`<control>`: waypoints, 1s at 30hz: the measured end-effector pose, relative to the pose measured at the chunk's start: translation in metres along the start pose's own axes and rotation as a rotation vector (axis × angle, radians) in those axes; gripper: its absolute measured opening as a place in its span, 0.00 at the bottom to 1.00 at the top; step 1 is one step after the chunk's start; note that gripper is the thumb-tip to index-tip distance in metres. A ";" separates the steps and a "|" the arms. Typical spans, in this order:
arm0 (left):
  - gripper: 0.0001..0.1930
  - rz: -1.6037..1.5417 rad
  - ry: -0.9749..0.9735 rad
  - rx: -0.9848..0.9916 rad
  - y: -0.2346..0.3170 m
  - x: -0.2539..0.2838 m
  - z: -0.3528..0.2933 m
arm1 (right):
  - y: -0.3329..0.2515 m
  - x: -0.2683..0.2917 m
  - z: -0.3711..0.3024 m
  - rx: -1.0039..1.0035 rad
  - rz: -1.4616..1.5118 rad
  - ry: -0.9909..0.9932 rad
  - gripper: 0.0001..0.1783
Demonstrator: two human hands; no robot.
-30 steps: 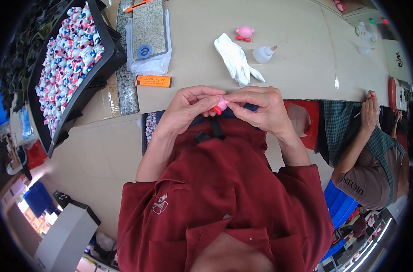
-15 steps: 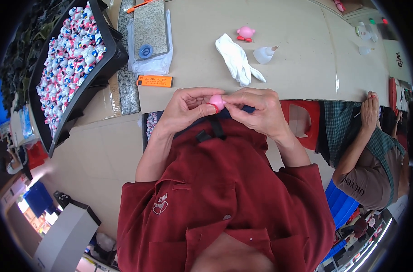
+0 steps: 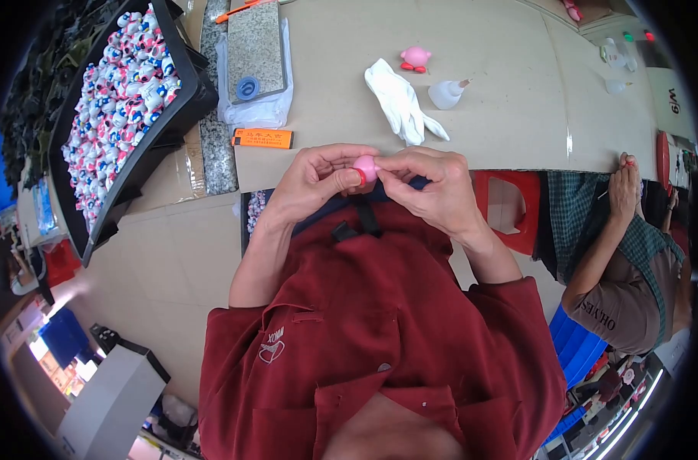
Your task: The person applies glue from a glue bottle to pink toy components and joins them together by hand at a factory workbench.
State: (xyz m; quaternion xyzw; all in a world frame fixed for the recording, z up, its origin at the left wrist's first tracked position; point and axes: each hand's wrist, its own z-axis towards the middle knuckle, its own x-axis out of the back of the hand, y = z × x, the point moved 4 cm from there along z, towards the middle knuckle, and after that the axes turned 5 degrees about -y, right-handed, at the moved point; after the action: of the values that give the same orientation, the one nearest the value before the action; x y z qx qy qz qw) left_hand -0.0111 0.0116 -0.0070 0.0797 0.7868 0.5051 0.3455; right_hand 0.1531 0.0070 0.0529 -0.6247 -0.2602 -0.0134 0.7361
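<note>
A small round pink figurine (image 3: 367, 166) with a red part is held over the near edge of the table. My left hand (image 3: 324, 178) is closed around its left side, thumb by the red part. The fingertips of my right hand (image 3: 432, 182) pinch the figurine's right side; whether they hold a separate small piece there is hidden. Beyond my hands lies a white glove (image 3: 399, 100). A similar pink figurine with red feet (image 3: 416, 58) rests farther back, beside a translucent squeeze bottle (image 3: 447, 93) with a narrow tip.
A black bin (image 3: 188, 92) full of small white, pink and blue figurines stands at the left. Nearby are a stone slab (image 3: 255, 54) with a blue cap (image 3: 247, 88), and an orange packet (image 3: 263, 138). A co-worker (image 3: 625, 284) sits at the right near a red stool (image 3: 514, 211).
The pink figurine has turned slightly and risen a little between my hands. My fingers have shifted slightly around it; the things on the table have stayed put.
</note>
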 end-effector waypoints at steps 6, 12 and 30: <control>0.20 -0.048 -0.016 0.008 -0.002 0.002 0.000 | -0.002 -0.003 0.001 0.071 -0.124 0.021 0.09; 0.20 -0.068 -0.012 0.000 -0.002 0.002 0.000 | -0.004 -0.003 0.004 0.073 -0.130 0.012 0.09; 0.20 -0.058 -0.009 -0.025 -0.003 0.004 0.000 | -0.003 -0.003 0.006 0.050 -0.092 0.004 0.09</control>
State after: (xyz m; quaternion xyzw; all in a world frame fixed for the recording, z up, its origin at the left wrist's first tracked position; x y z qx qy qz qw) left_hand -0.0132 0.0119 -0.0118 0.0548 0.7810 0.5041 0.3647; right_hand 0.1475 0.0115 0.0553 -0.5935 -0.2874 -0.0422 0.7506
